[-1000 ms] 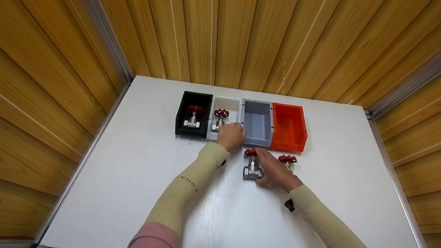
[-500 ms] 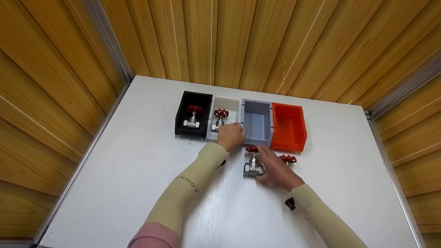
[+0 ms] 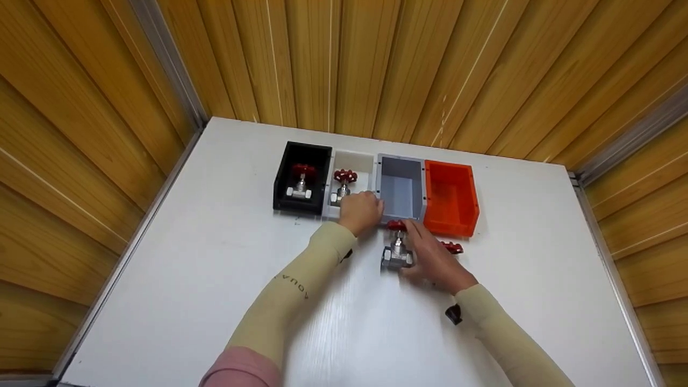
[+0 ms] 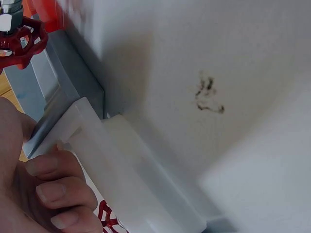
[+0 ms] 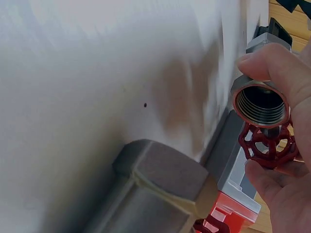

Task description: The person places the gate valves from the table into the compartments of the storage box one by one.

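My left hand (image 3: 361, 212) grips the adjoining front walls of the white bin (image 3: 355, 159) and the grey bin (image 3: 400, 191), its fingers curled over the white one in the left wrist view. Behind those fingers a gate valve (image 3: 344, 185) with a red handwheel stands in the white bin. My right hand (image 3: 434, 260) holds another gate valve (image 3: 398, 257) upright just in front of the grey bin. In the right wrist view the thumb lies on its steel body and the other fingers are by its red handwheel (image 5: 267, 148).
A black bin (image 3: 281, 177) at the left end holds one gate valve (image 3: 301, 185). An orange bin (image 3: 454, 188) ends the row at the right. One more valve, mostly hidden behind my right hand, shows its handwheel (image 3: 453, 247). Wood-patterned walls (image 3: 360, 70) enclose the white table (image 3: 215, 242).
My right hand has moved the gate valve forward, toward the grey bin's front edge. The left hand stays on the bins.
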Action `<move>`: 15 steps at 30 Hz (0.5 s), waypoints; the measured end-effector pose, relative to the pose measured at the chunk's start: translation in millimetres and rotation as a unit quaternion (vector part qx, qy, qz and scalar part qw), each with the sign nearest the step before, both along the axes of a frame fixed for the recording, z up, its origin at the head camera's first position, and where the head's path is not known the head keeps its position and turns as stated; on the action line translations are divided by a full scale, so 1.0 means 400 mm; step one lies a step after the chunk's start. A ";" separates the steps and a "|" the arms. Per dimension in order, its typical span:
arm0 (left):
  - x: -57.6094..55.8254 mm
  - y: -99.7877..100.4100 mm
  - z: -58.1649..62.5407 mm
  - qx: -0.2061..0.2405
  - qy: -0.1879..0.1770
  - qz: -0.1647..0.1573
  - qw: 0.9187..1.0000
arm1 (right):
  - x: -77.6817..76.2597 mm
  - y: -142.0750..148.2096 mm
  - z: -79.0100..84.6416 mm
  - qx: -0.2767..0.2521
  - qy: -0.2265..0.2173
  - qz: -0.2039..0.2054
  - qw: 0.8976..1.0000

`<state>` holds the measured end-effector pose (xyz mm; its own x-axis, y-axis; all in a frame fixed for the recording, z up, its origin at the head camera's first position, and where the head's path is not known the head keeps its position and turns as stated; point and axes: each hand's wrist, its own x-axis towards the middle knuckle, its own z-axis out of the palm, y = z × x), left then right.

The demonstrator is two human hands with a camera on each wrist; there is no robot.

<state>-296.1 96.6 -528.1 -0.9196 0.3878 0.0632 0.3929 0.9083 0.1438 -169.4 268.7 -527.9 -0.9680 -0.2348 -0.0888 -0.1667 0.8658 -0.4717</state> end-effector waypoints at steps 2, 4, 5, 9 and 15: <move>0.000 0.000 0.001 -0.001 0.000 -0.001 1.000 | -0.004 0.002 0.003 0.000 0.006 -0.001 1.000; 0.000 0.000 0.001 -0.002 -0.002 0.000 1.000 | -0.008 0.004 0.005 -0.001 0.011 -0.001 1.000; 0.000 0.000 0.001 -0.003 -0.003 0.000 1.000 | -0.010 0.005 0.006 0.000 0.013 0.000 1.000; 0.000 0.001 0.000 0.003 -0.005 0.003 1.000 | -0.018 0.009 0.008 0.011 0.032 0.003 0.999; 0.000 0.002 -0.005 0.016 0.007 0.007 1.000 | -0.026 0.011 0.013 0.015 0.042 0.000 0.999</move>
